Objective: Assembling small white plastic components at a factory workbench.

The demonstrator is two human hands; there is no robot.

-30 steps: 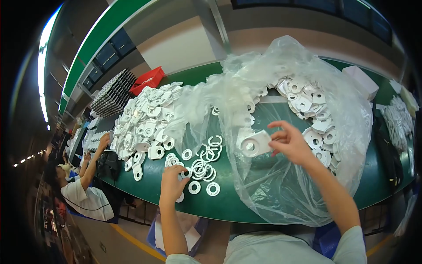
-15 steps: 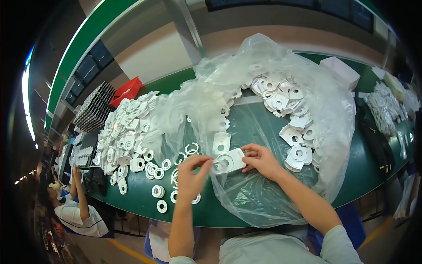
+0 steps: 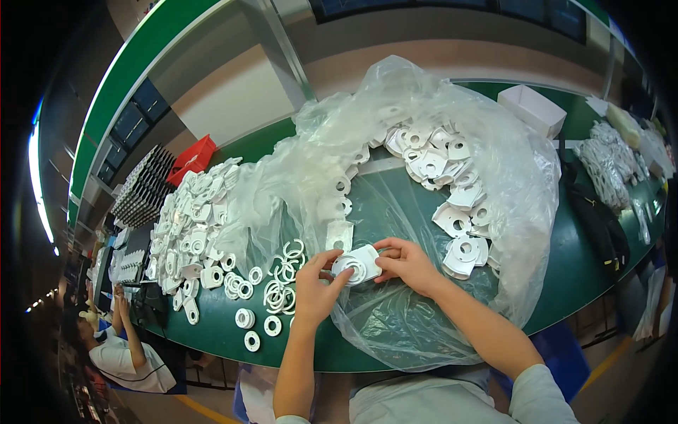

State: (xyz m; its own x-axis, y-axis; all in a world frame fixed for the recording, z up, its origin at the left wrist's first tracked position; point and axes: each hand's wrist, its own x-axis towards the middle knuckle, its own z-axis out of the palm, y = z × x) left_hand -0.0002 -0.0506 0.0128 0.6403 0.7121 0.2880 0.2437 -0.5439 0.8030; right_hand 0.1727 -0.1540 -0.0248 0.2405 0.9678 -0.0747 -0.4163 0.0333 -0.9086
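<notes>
Over the near middle of the green table, both hands hold a white plastic plate (image 3: 367, 258) with one rounded end. My right hand (image 3: 409, 266) pinches its squared end between thumb and fingers. At the rounded end, my left hand (image 3: 316, 288) has its thumb and fingers closed around a white ring (image 3: 348, 268) lying against the plate's round opening. Whether the ring sits fully in that opening, I cannot tell. Just beyond, another white plate (image 3: 340, 234) lies on the clear plastic bag. Left of my left hand is a cluster of thin open white rings (image 3: 277, 297).
A large clear bag (image 3: 526, 184) spreads across the table, with white plates (image 3: 431, 164) inside its curve. Leftward lie a heap of similar parts (image 3: 191, 222), a red bin (image 3: 192, 160) and stacked dark trays (image 3: 143, 185). A white box (image 3: 533, 109) stands far right. A co-worker (image 3: 134, 357) sits at left.
My left hand has brought the ring flat against the plate's rounded end, its thumb now over it. Both hands and the plate appear slightly lower and further left as the view shifted.
</notes>
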